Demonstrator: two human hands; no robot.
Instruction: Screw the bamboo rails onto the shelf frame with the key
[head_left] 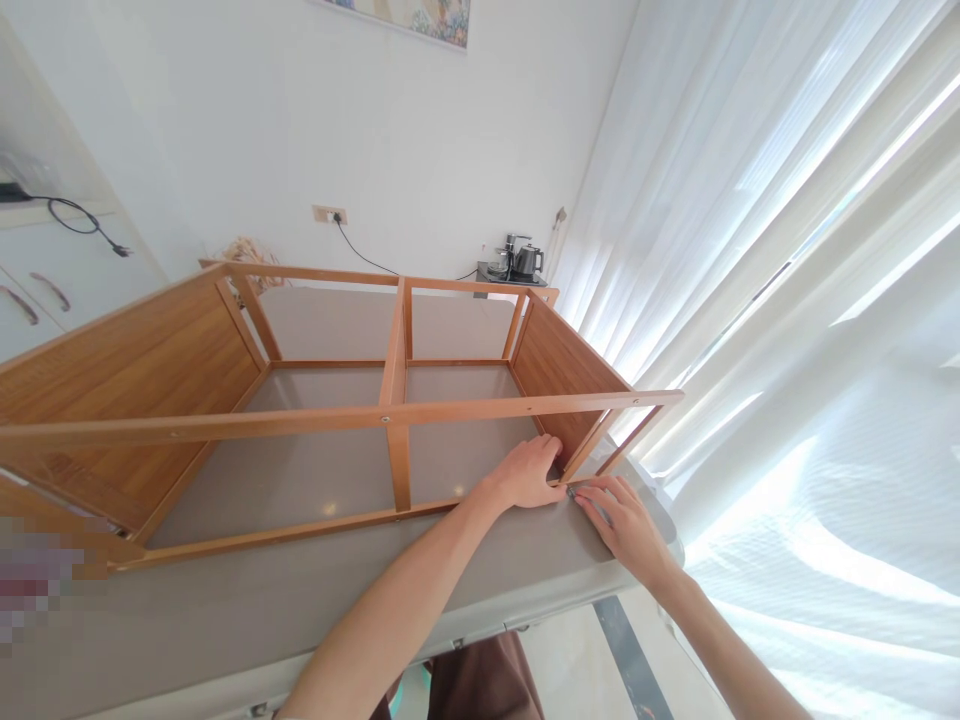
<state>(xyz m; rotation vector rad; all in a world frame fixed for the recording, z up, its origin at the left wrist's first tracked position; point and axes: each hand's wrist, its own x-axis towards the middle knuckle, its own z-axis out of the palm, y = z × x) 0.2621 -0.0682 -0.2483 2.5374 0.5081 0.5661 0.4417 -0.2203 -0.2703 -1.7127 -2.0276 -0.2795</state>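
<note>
A brown wooden frame (465, 408) with solid end panels and a middle divider lies on the grey table top. Near its front right corner, my left hand (531, 472) is closed around the lower rail, its fingers partly hidden behind the wood. Just to the right, my right hand (616, 515) pinches a small grey metal piece (572, 491) against the outside of that corner. Its exact kind is too small to tell. Screw heads show along the upper front rail.
The grey table (315, 590) ends close to my body. White curtains (810, 330) hang along the right. Beyond the frame, a black kettle (529, 261) stands on a small stand by the wall. At the left edge, a blurred patch hides something.
</note>
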